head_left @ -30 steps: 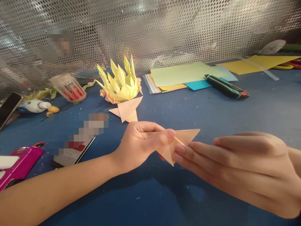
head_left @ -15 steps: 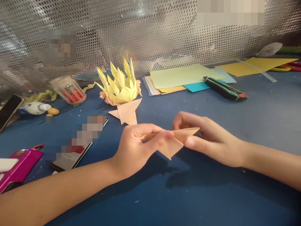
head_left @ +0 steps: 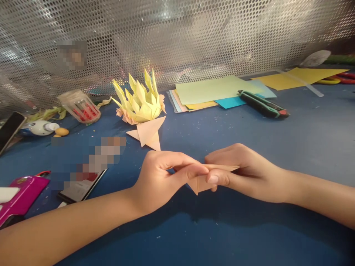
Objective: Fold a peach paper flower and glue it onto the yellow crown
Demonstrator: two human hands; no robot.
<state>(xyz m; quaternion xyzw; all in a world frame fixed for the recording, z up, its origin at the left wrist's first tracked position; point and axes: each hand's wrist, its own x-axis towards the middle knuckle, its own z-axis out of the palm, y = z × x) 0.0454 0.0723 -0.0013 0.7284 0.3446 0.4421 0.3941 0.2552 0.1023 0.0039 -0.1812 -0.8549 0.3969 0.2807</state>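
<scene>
Between my two hands is a folded piece of peach origami paper (head_left: pixel 202 186), held above the blue table (head_left: pixel 177 229). My left hand (head_left: pixel 169 181) pinches its left side between thumb and fingers. My right hand (head_left: pixel 241 173) pinches the right side, its thumb pressed on the near face close to the left thumb. A thin pointed end sticks out to the right over the right thumb, and a corner points down. The fingers cover much of the paper. Beyond my left hand lie more folded peach pieces (head_left: pixel 149 132), in front of a yellow and peach origami flower (head_left: pixel 141 103).
Coloured paper sheets (head_left: pixel 205 90) lie at the back with a dark green utility knife (head_left: pixel 263 105). A perforated metal panel (head_left: pixel 177 44) stands behind. Leftward are a phone (head_left: pixel 80 184), a magenta object (head_left: pixel 24 195), a jar with red bits (head_left: pixel 83 109) and a white bottle (head_left: pixel 39 127).
My right hand has moved left and slightly down, its thumb now meeting my left thumb on the paper. The paper has tilted, so its upper flap looks thinner.
</scene>
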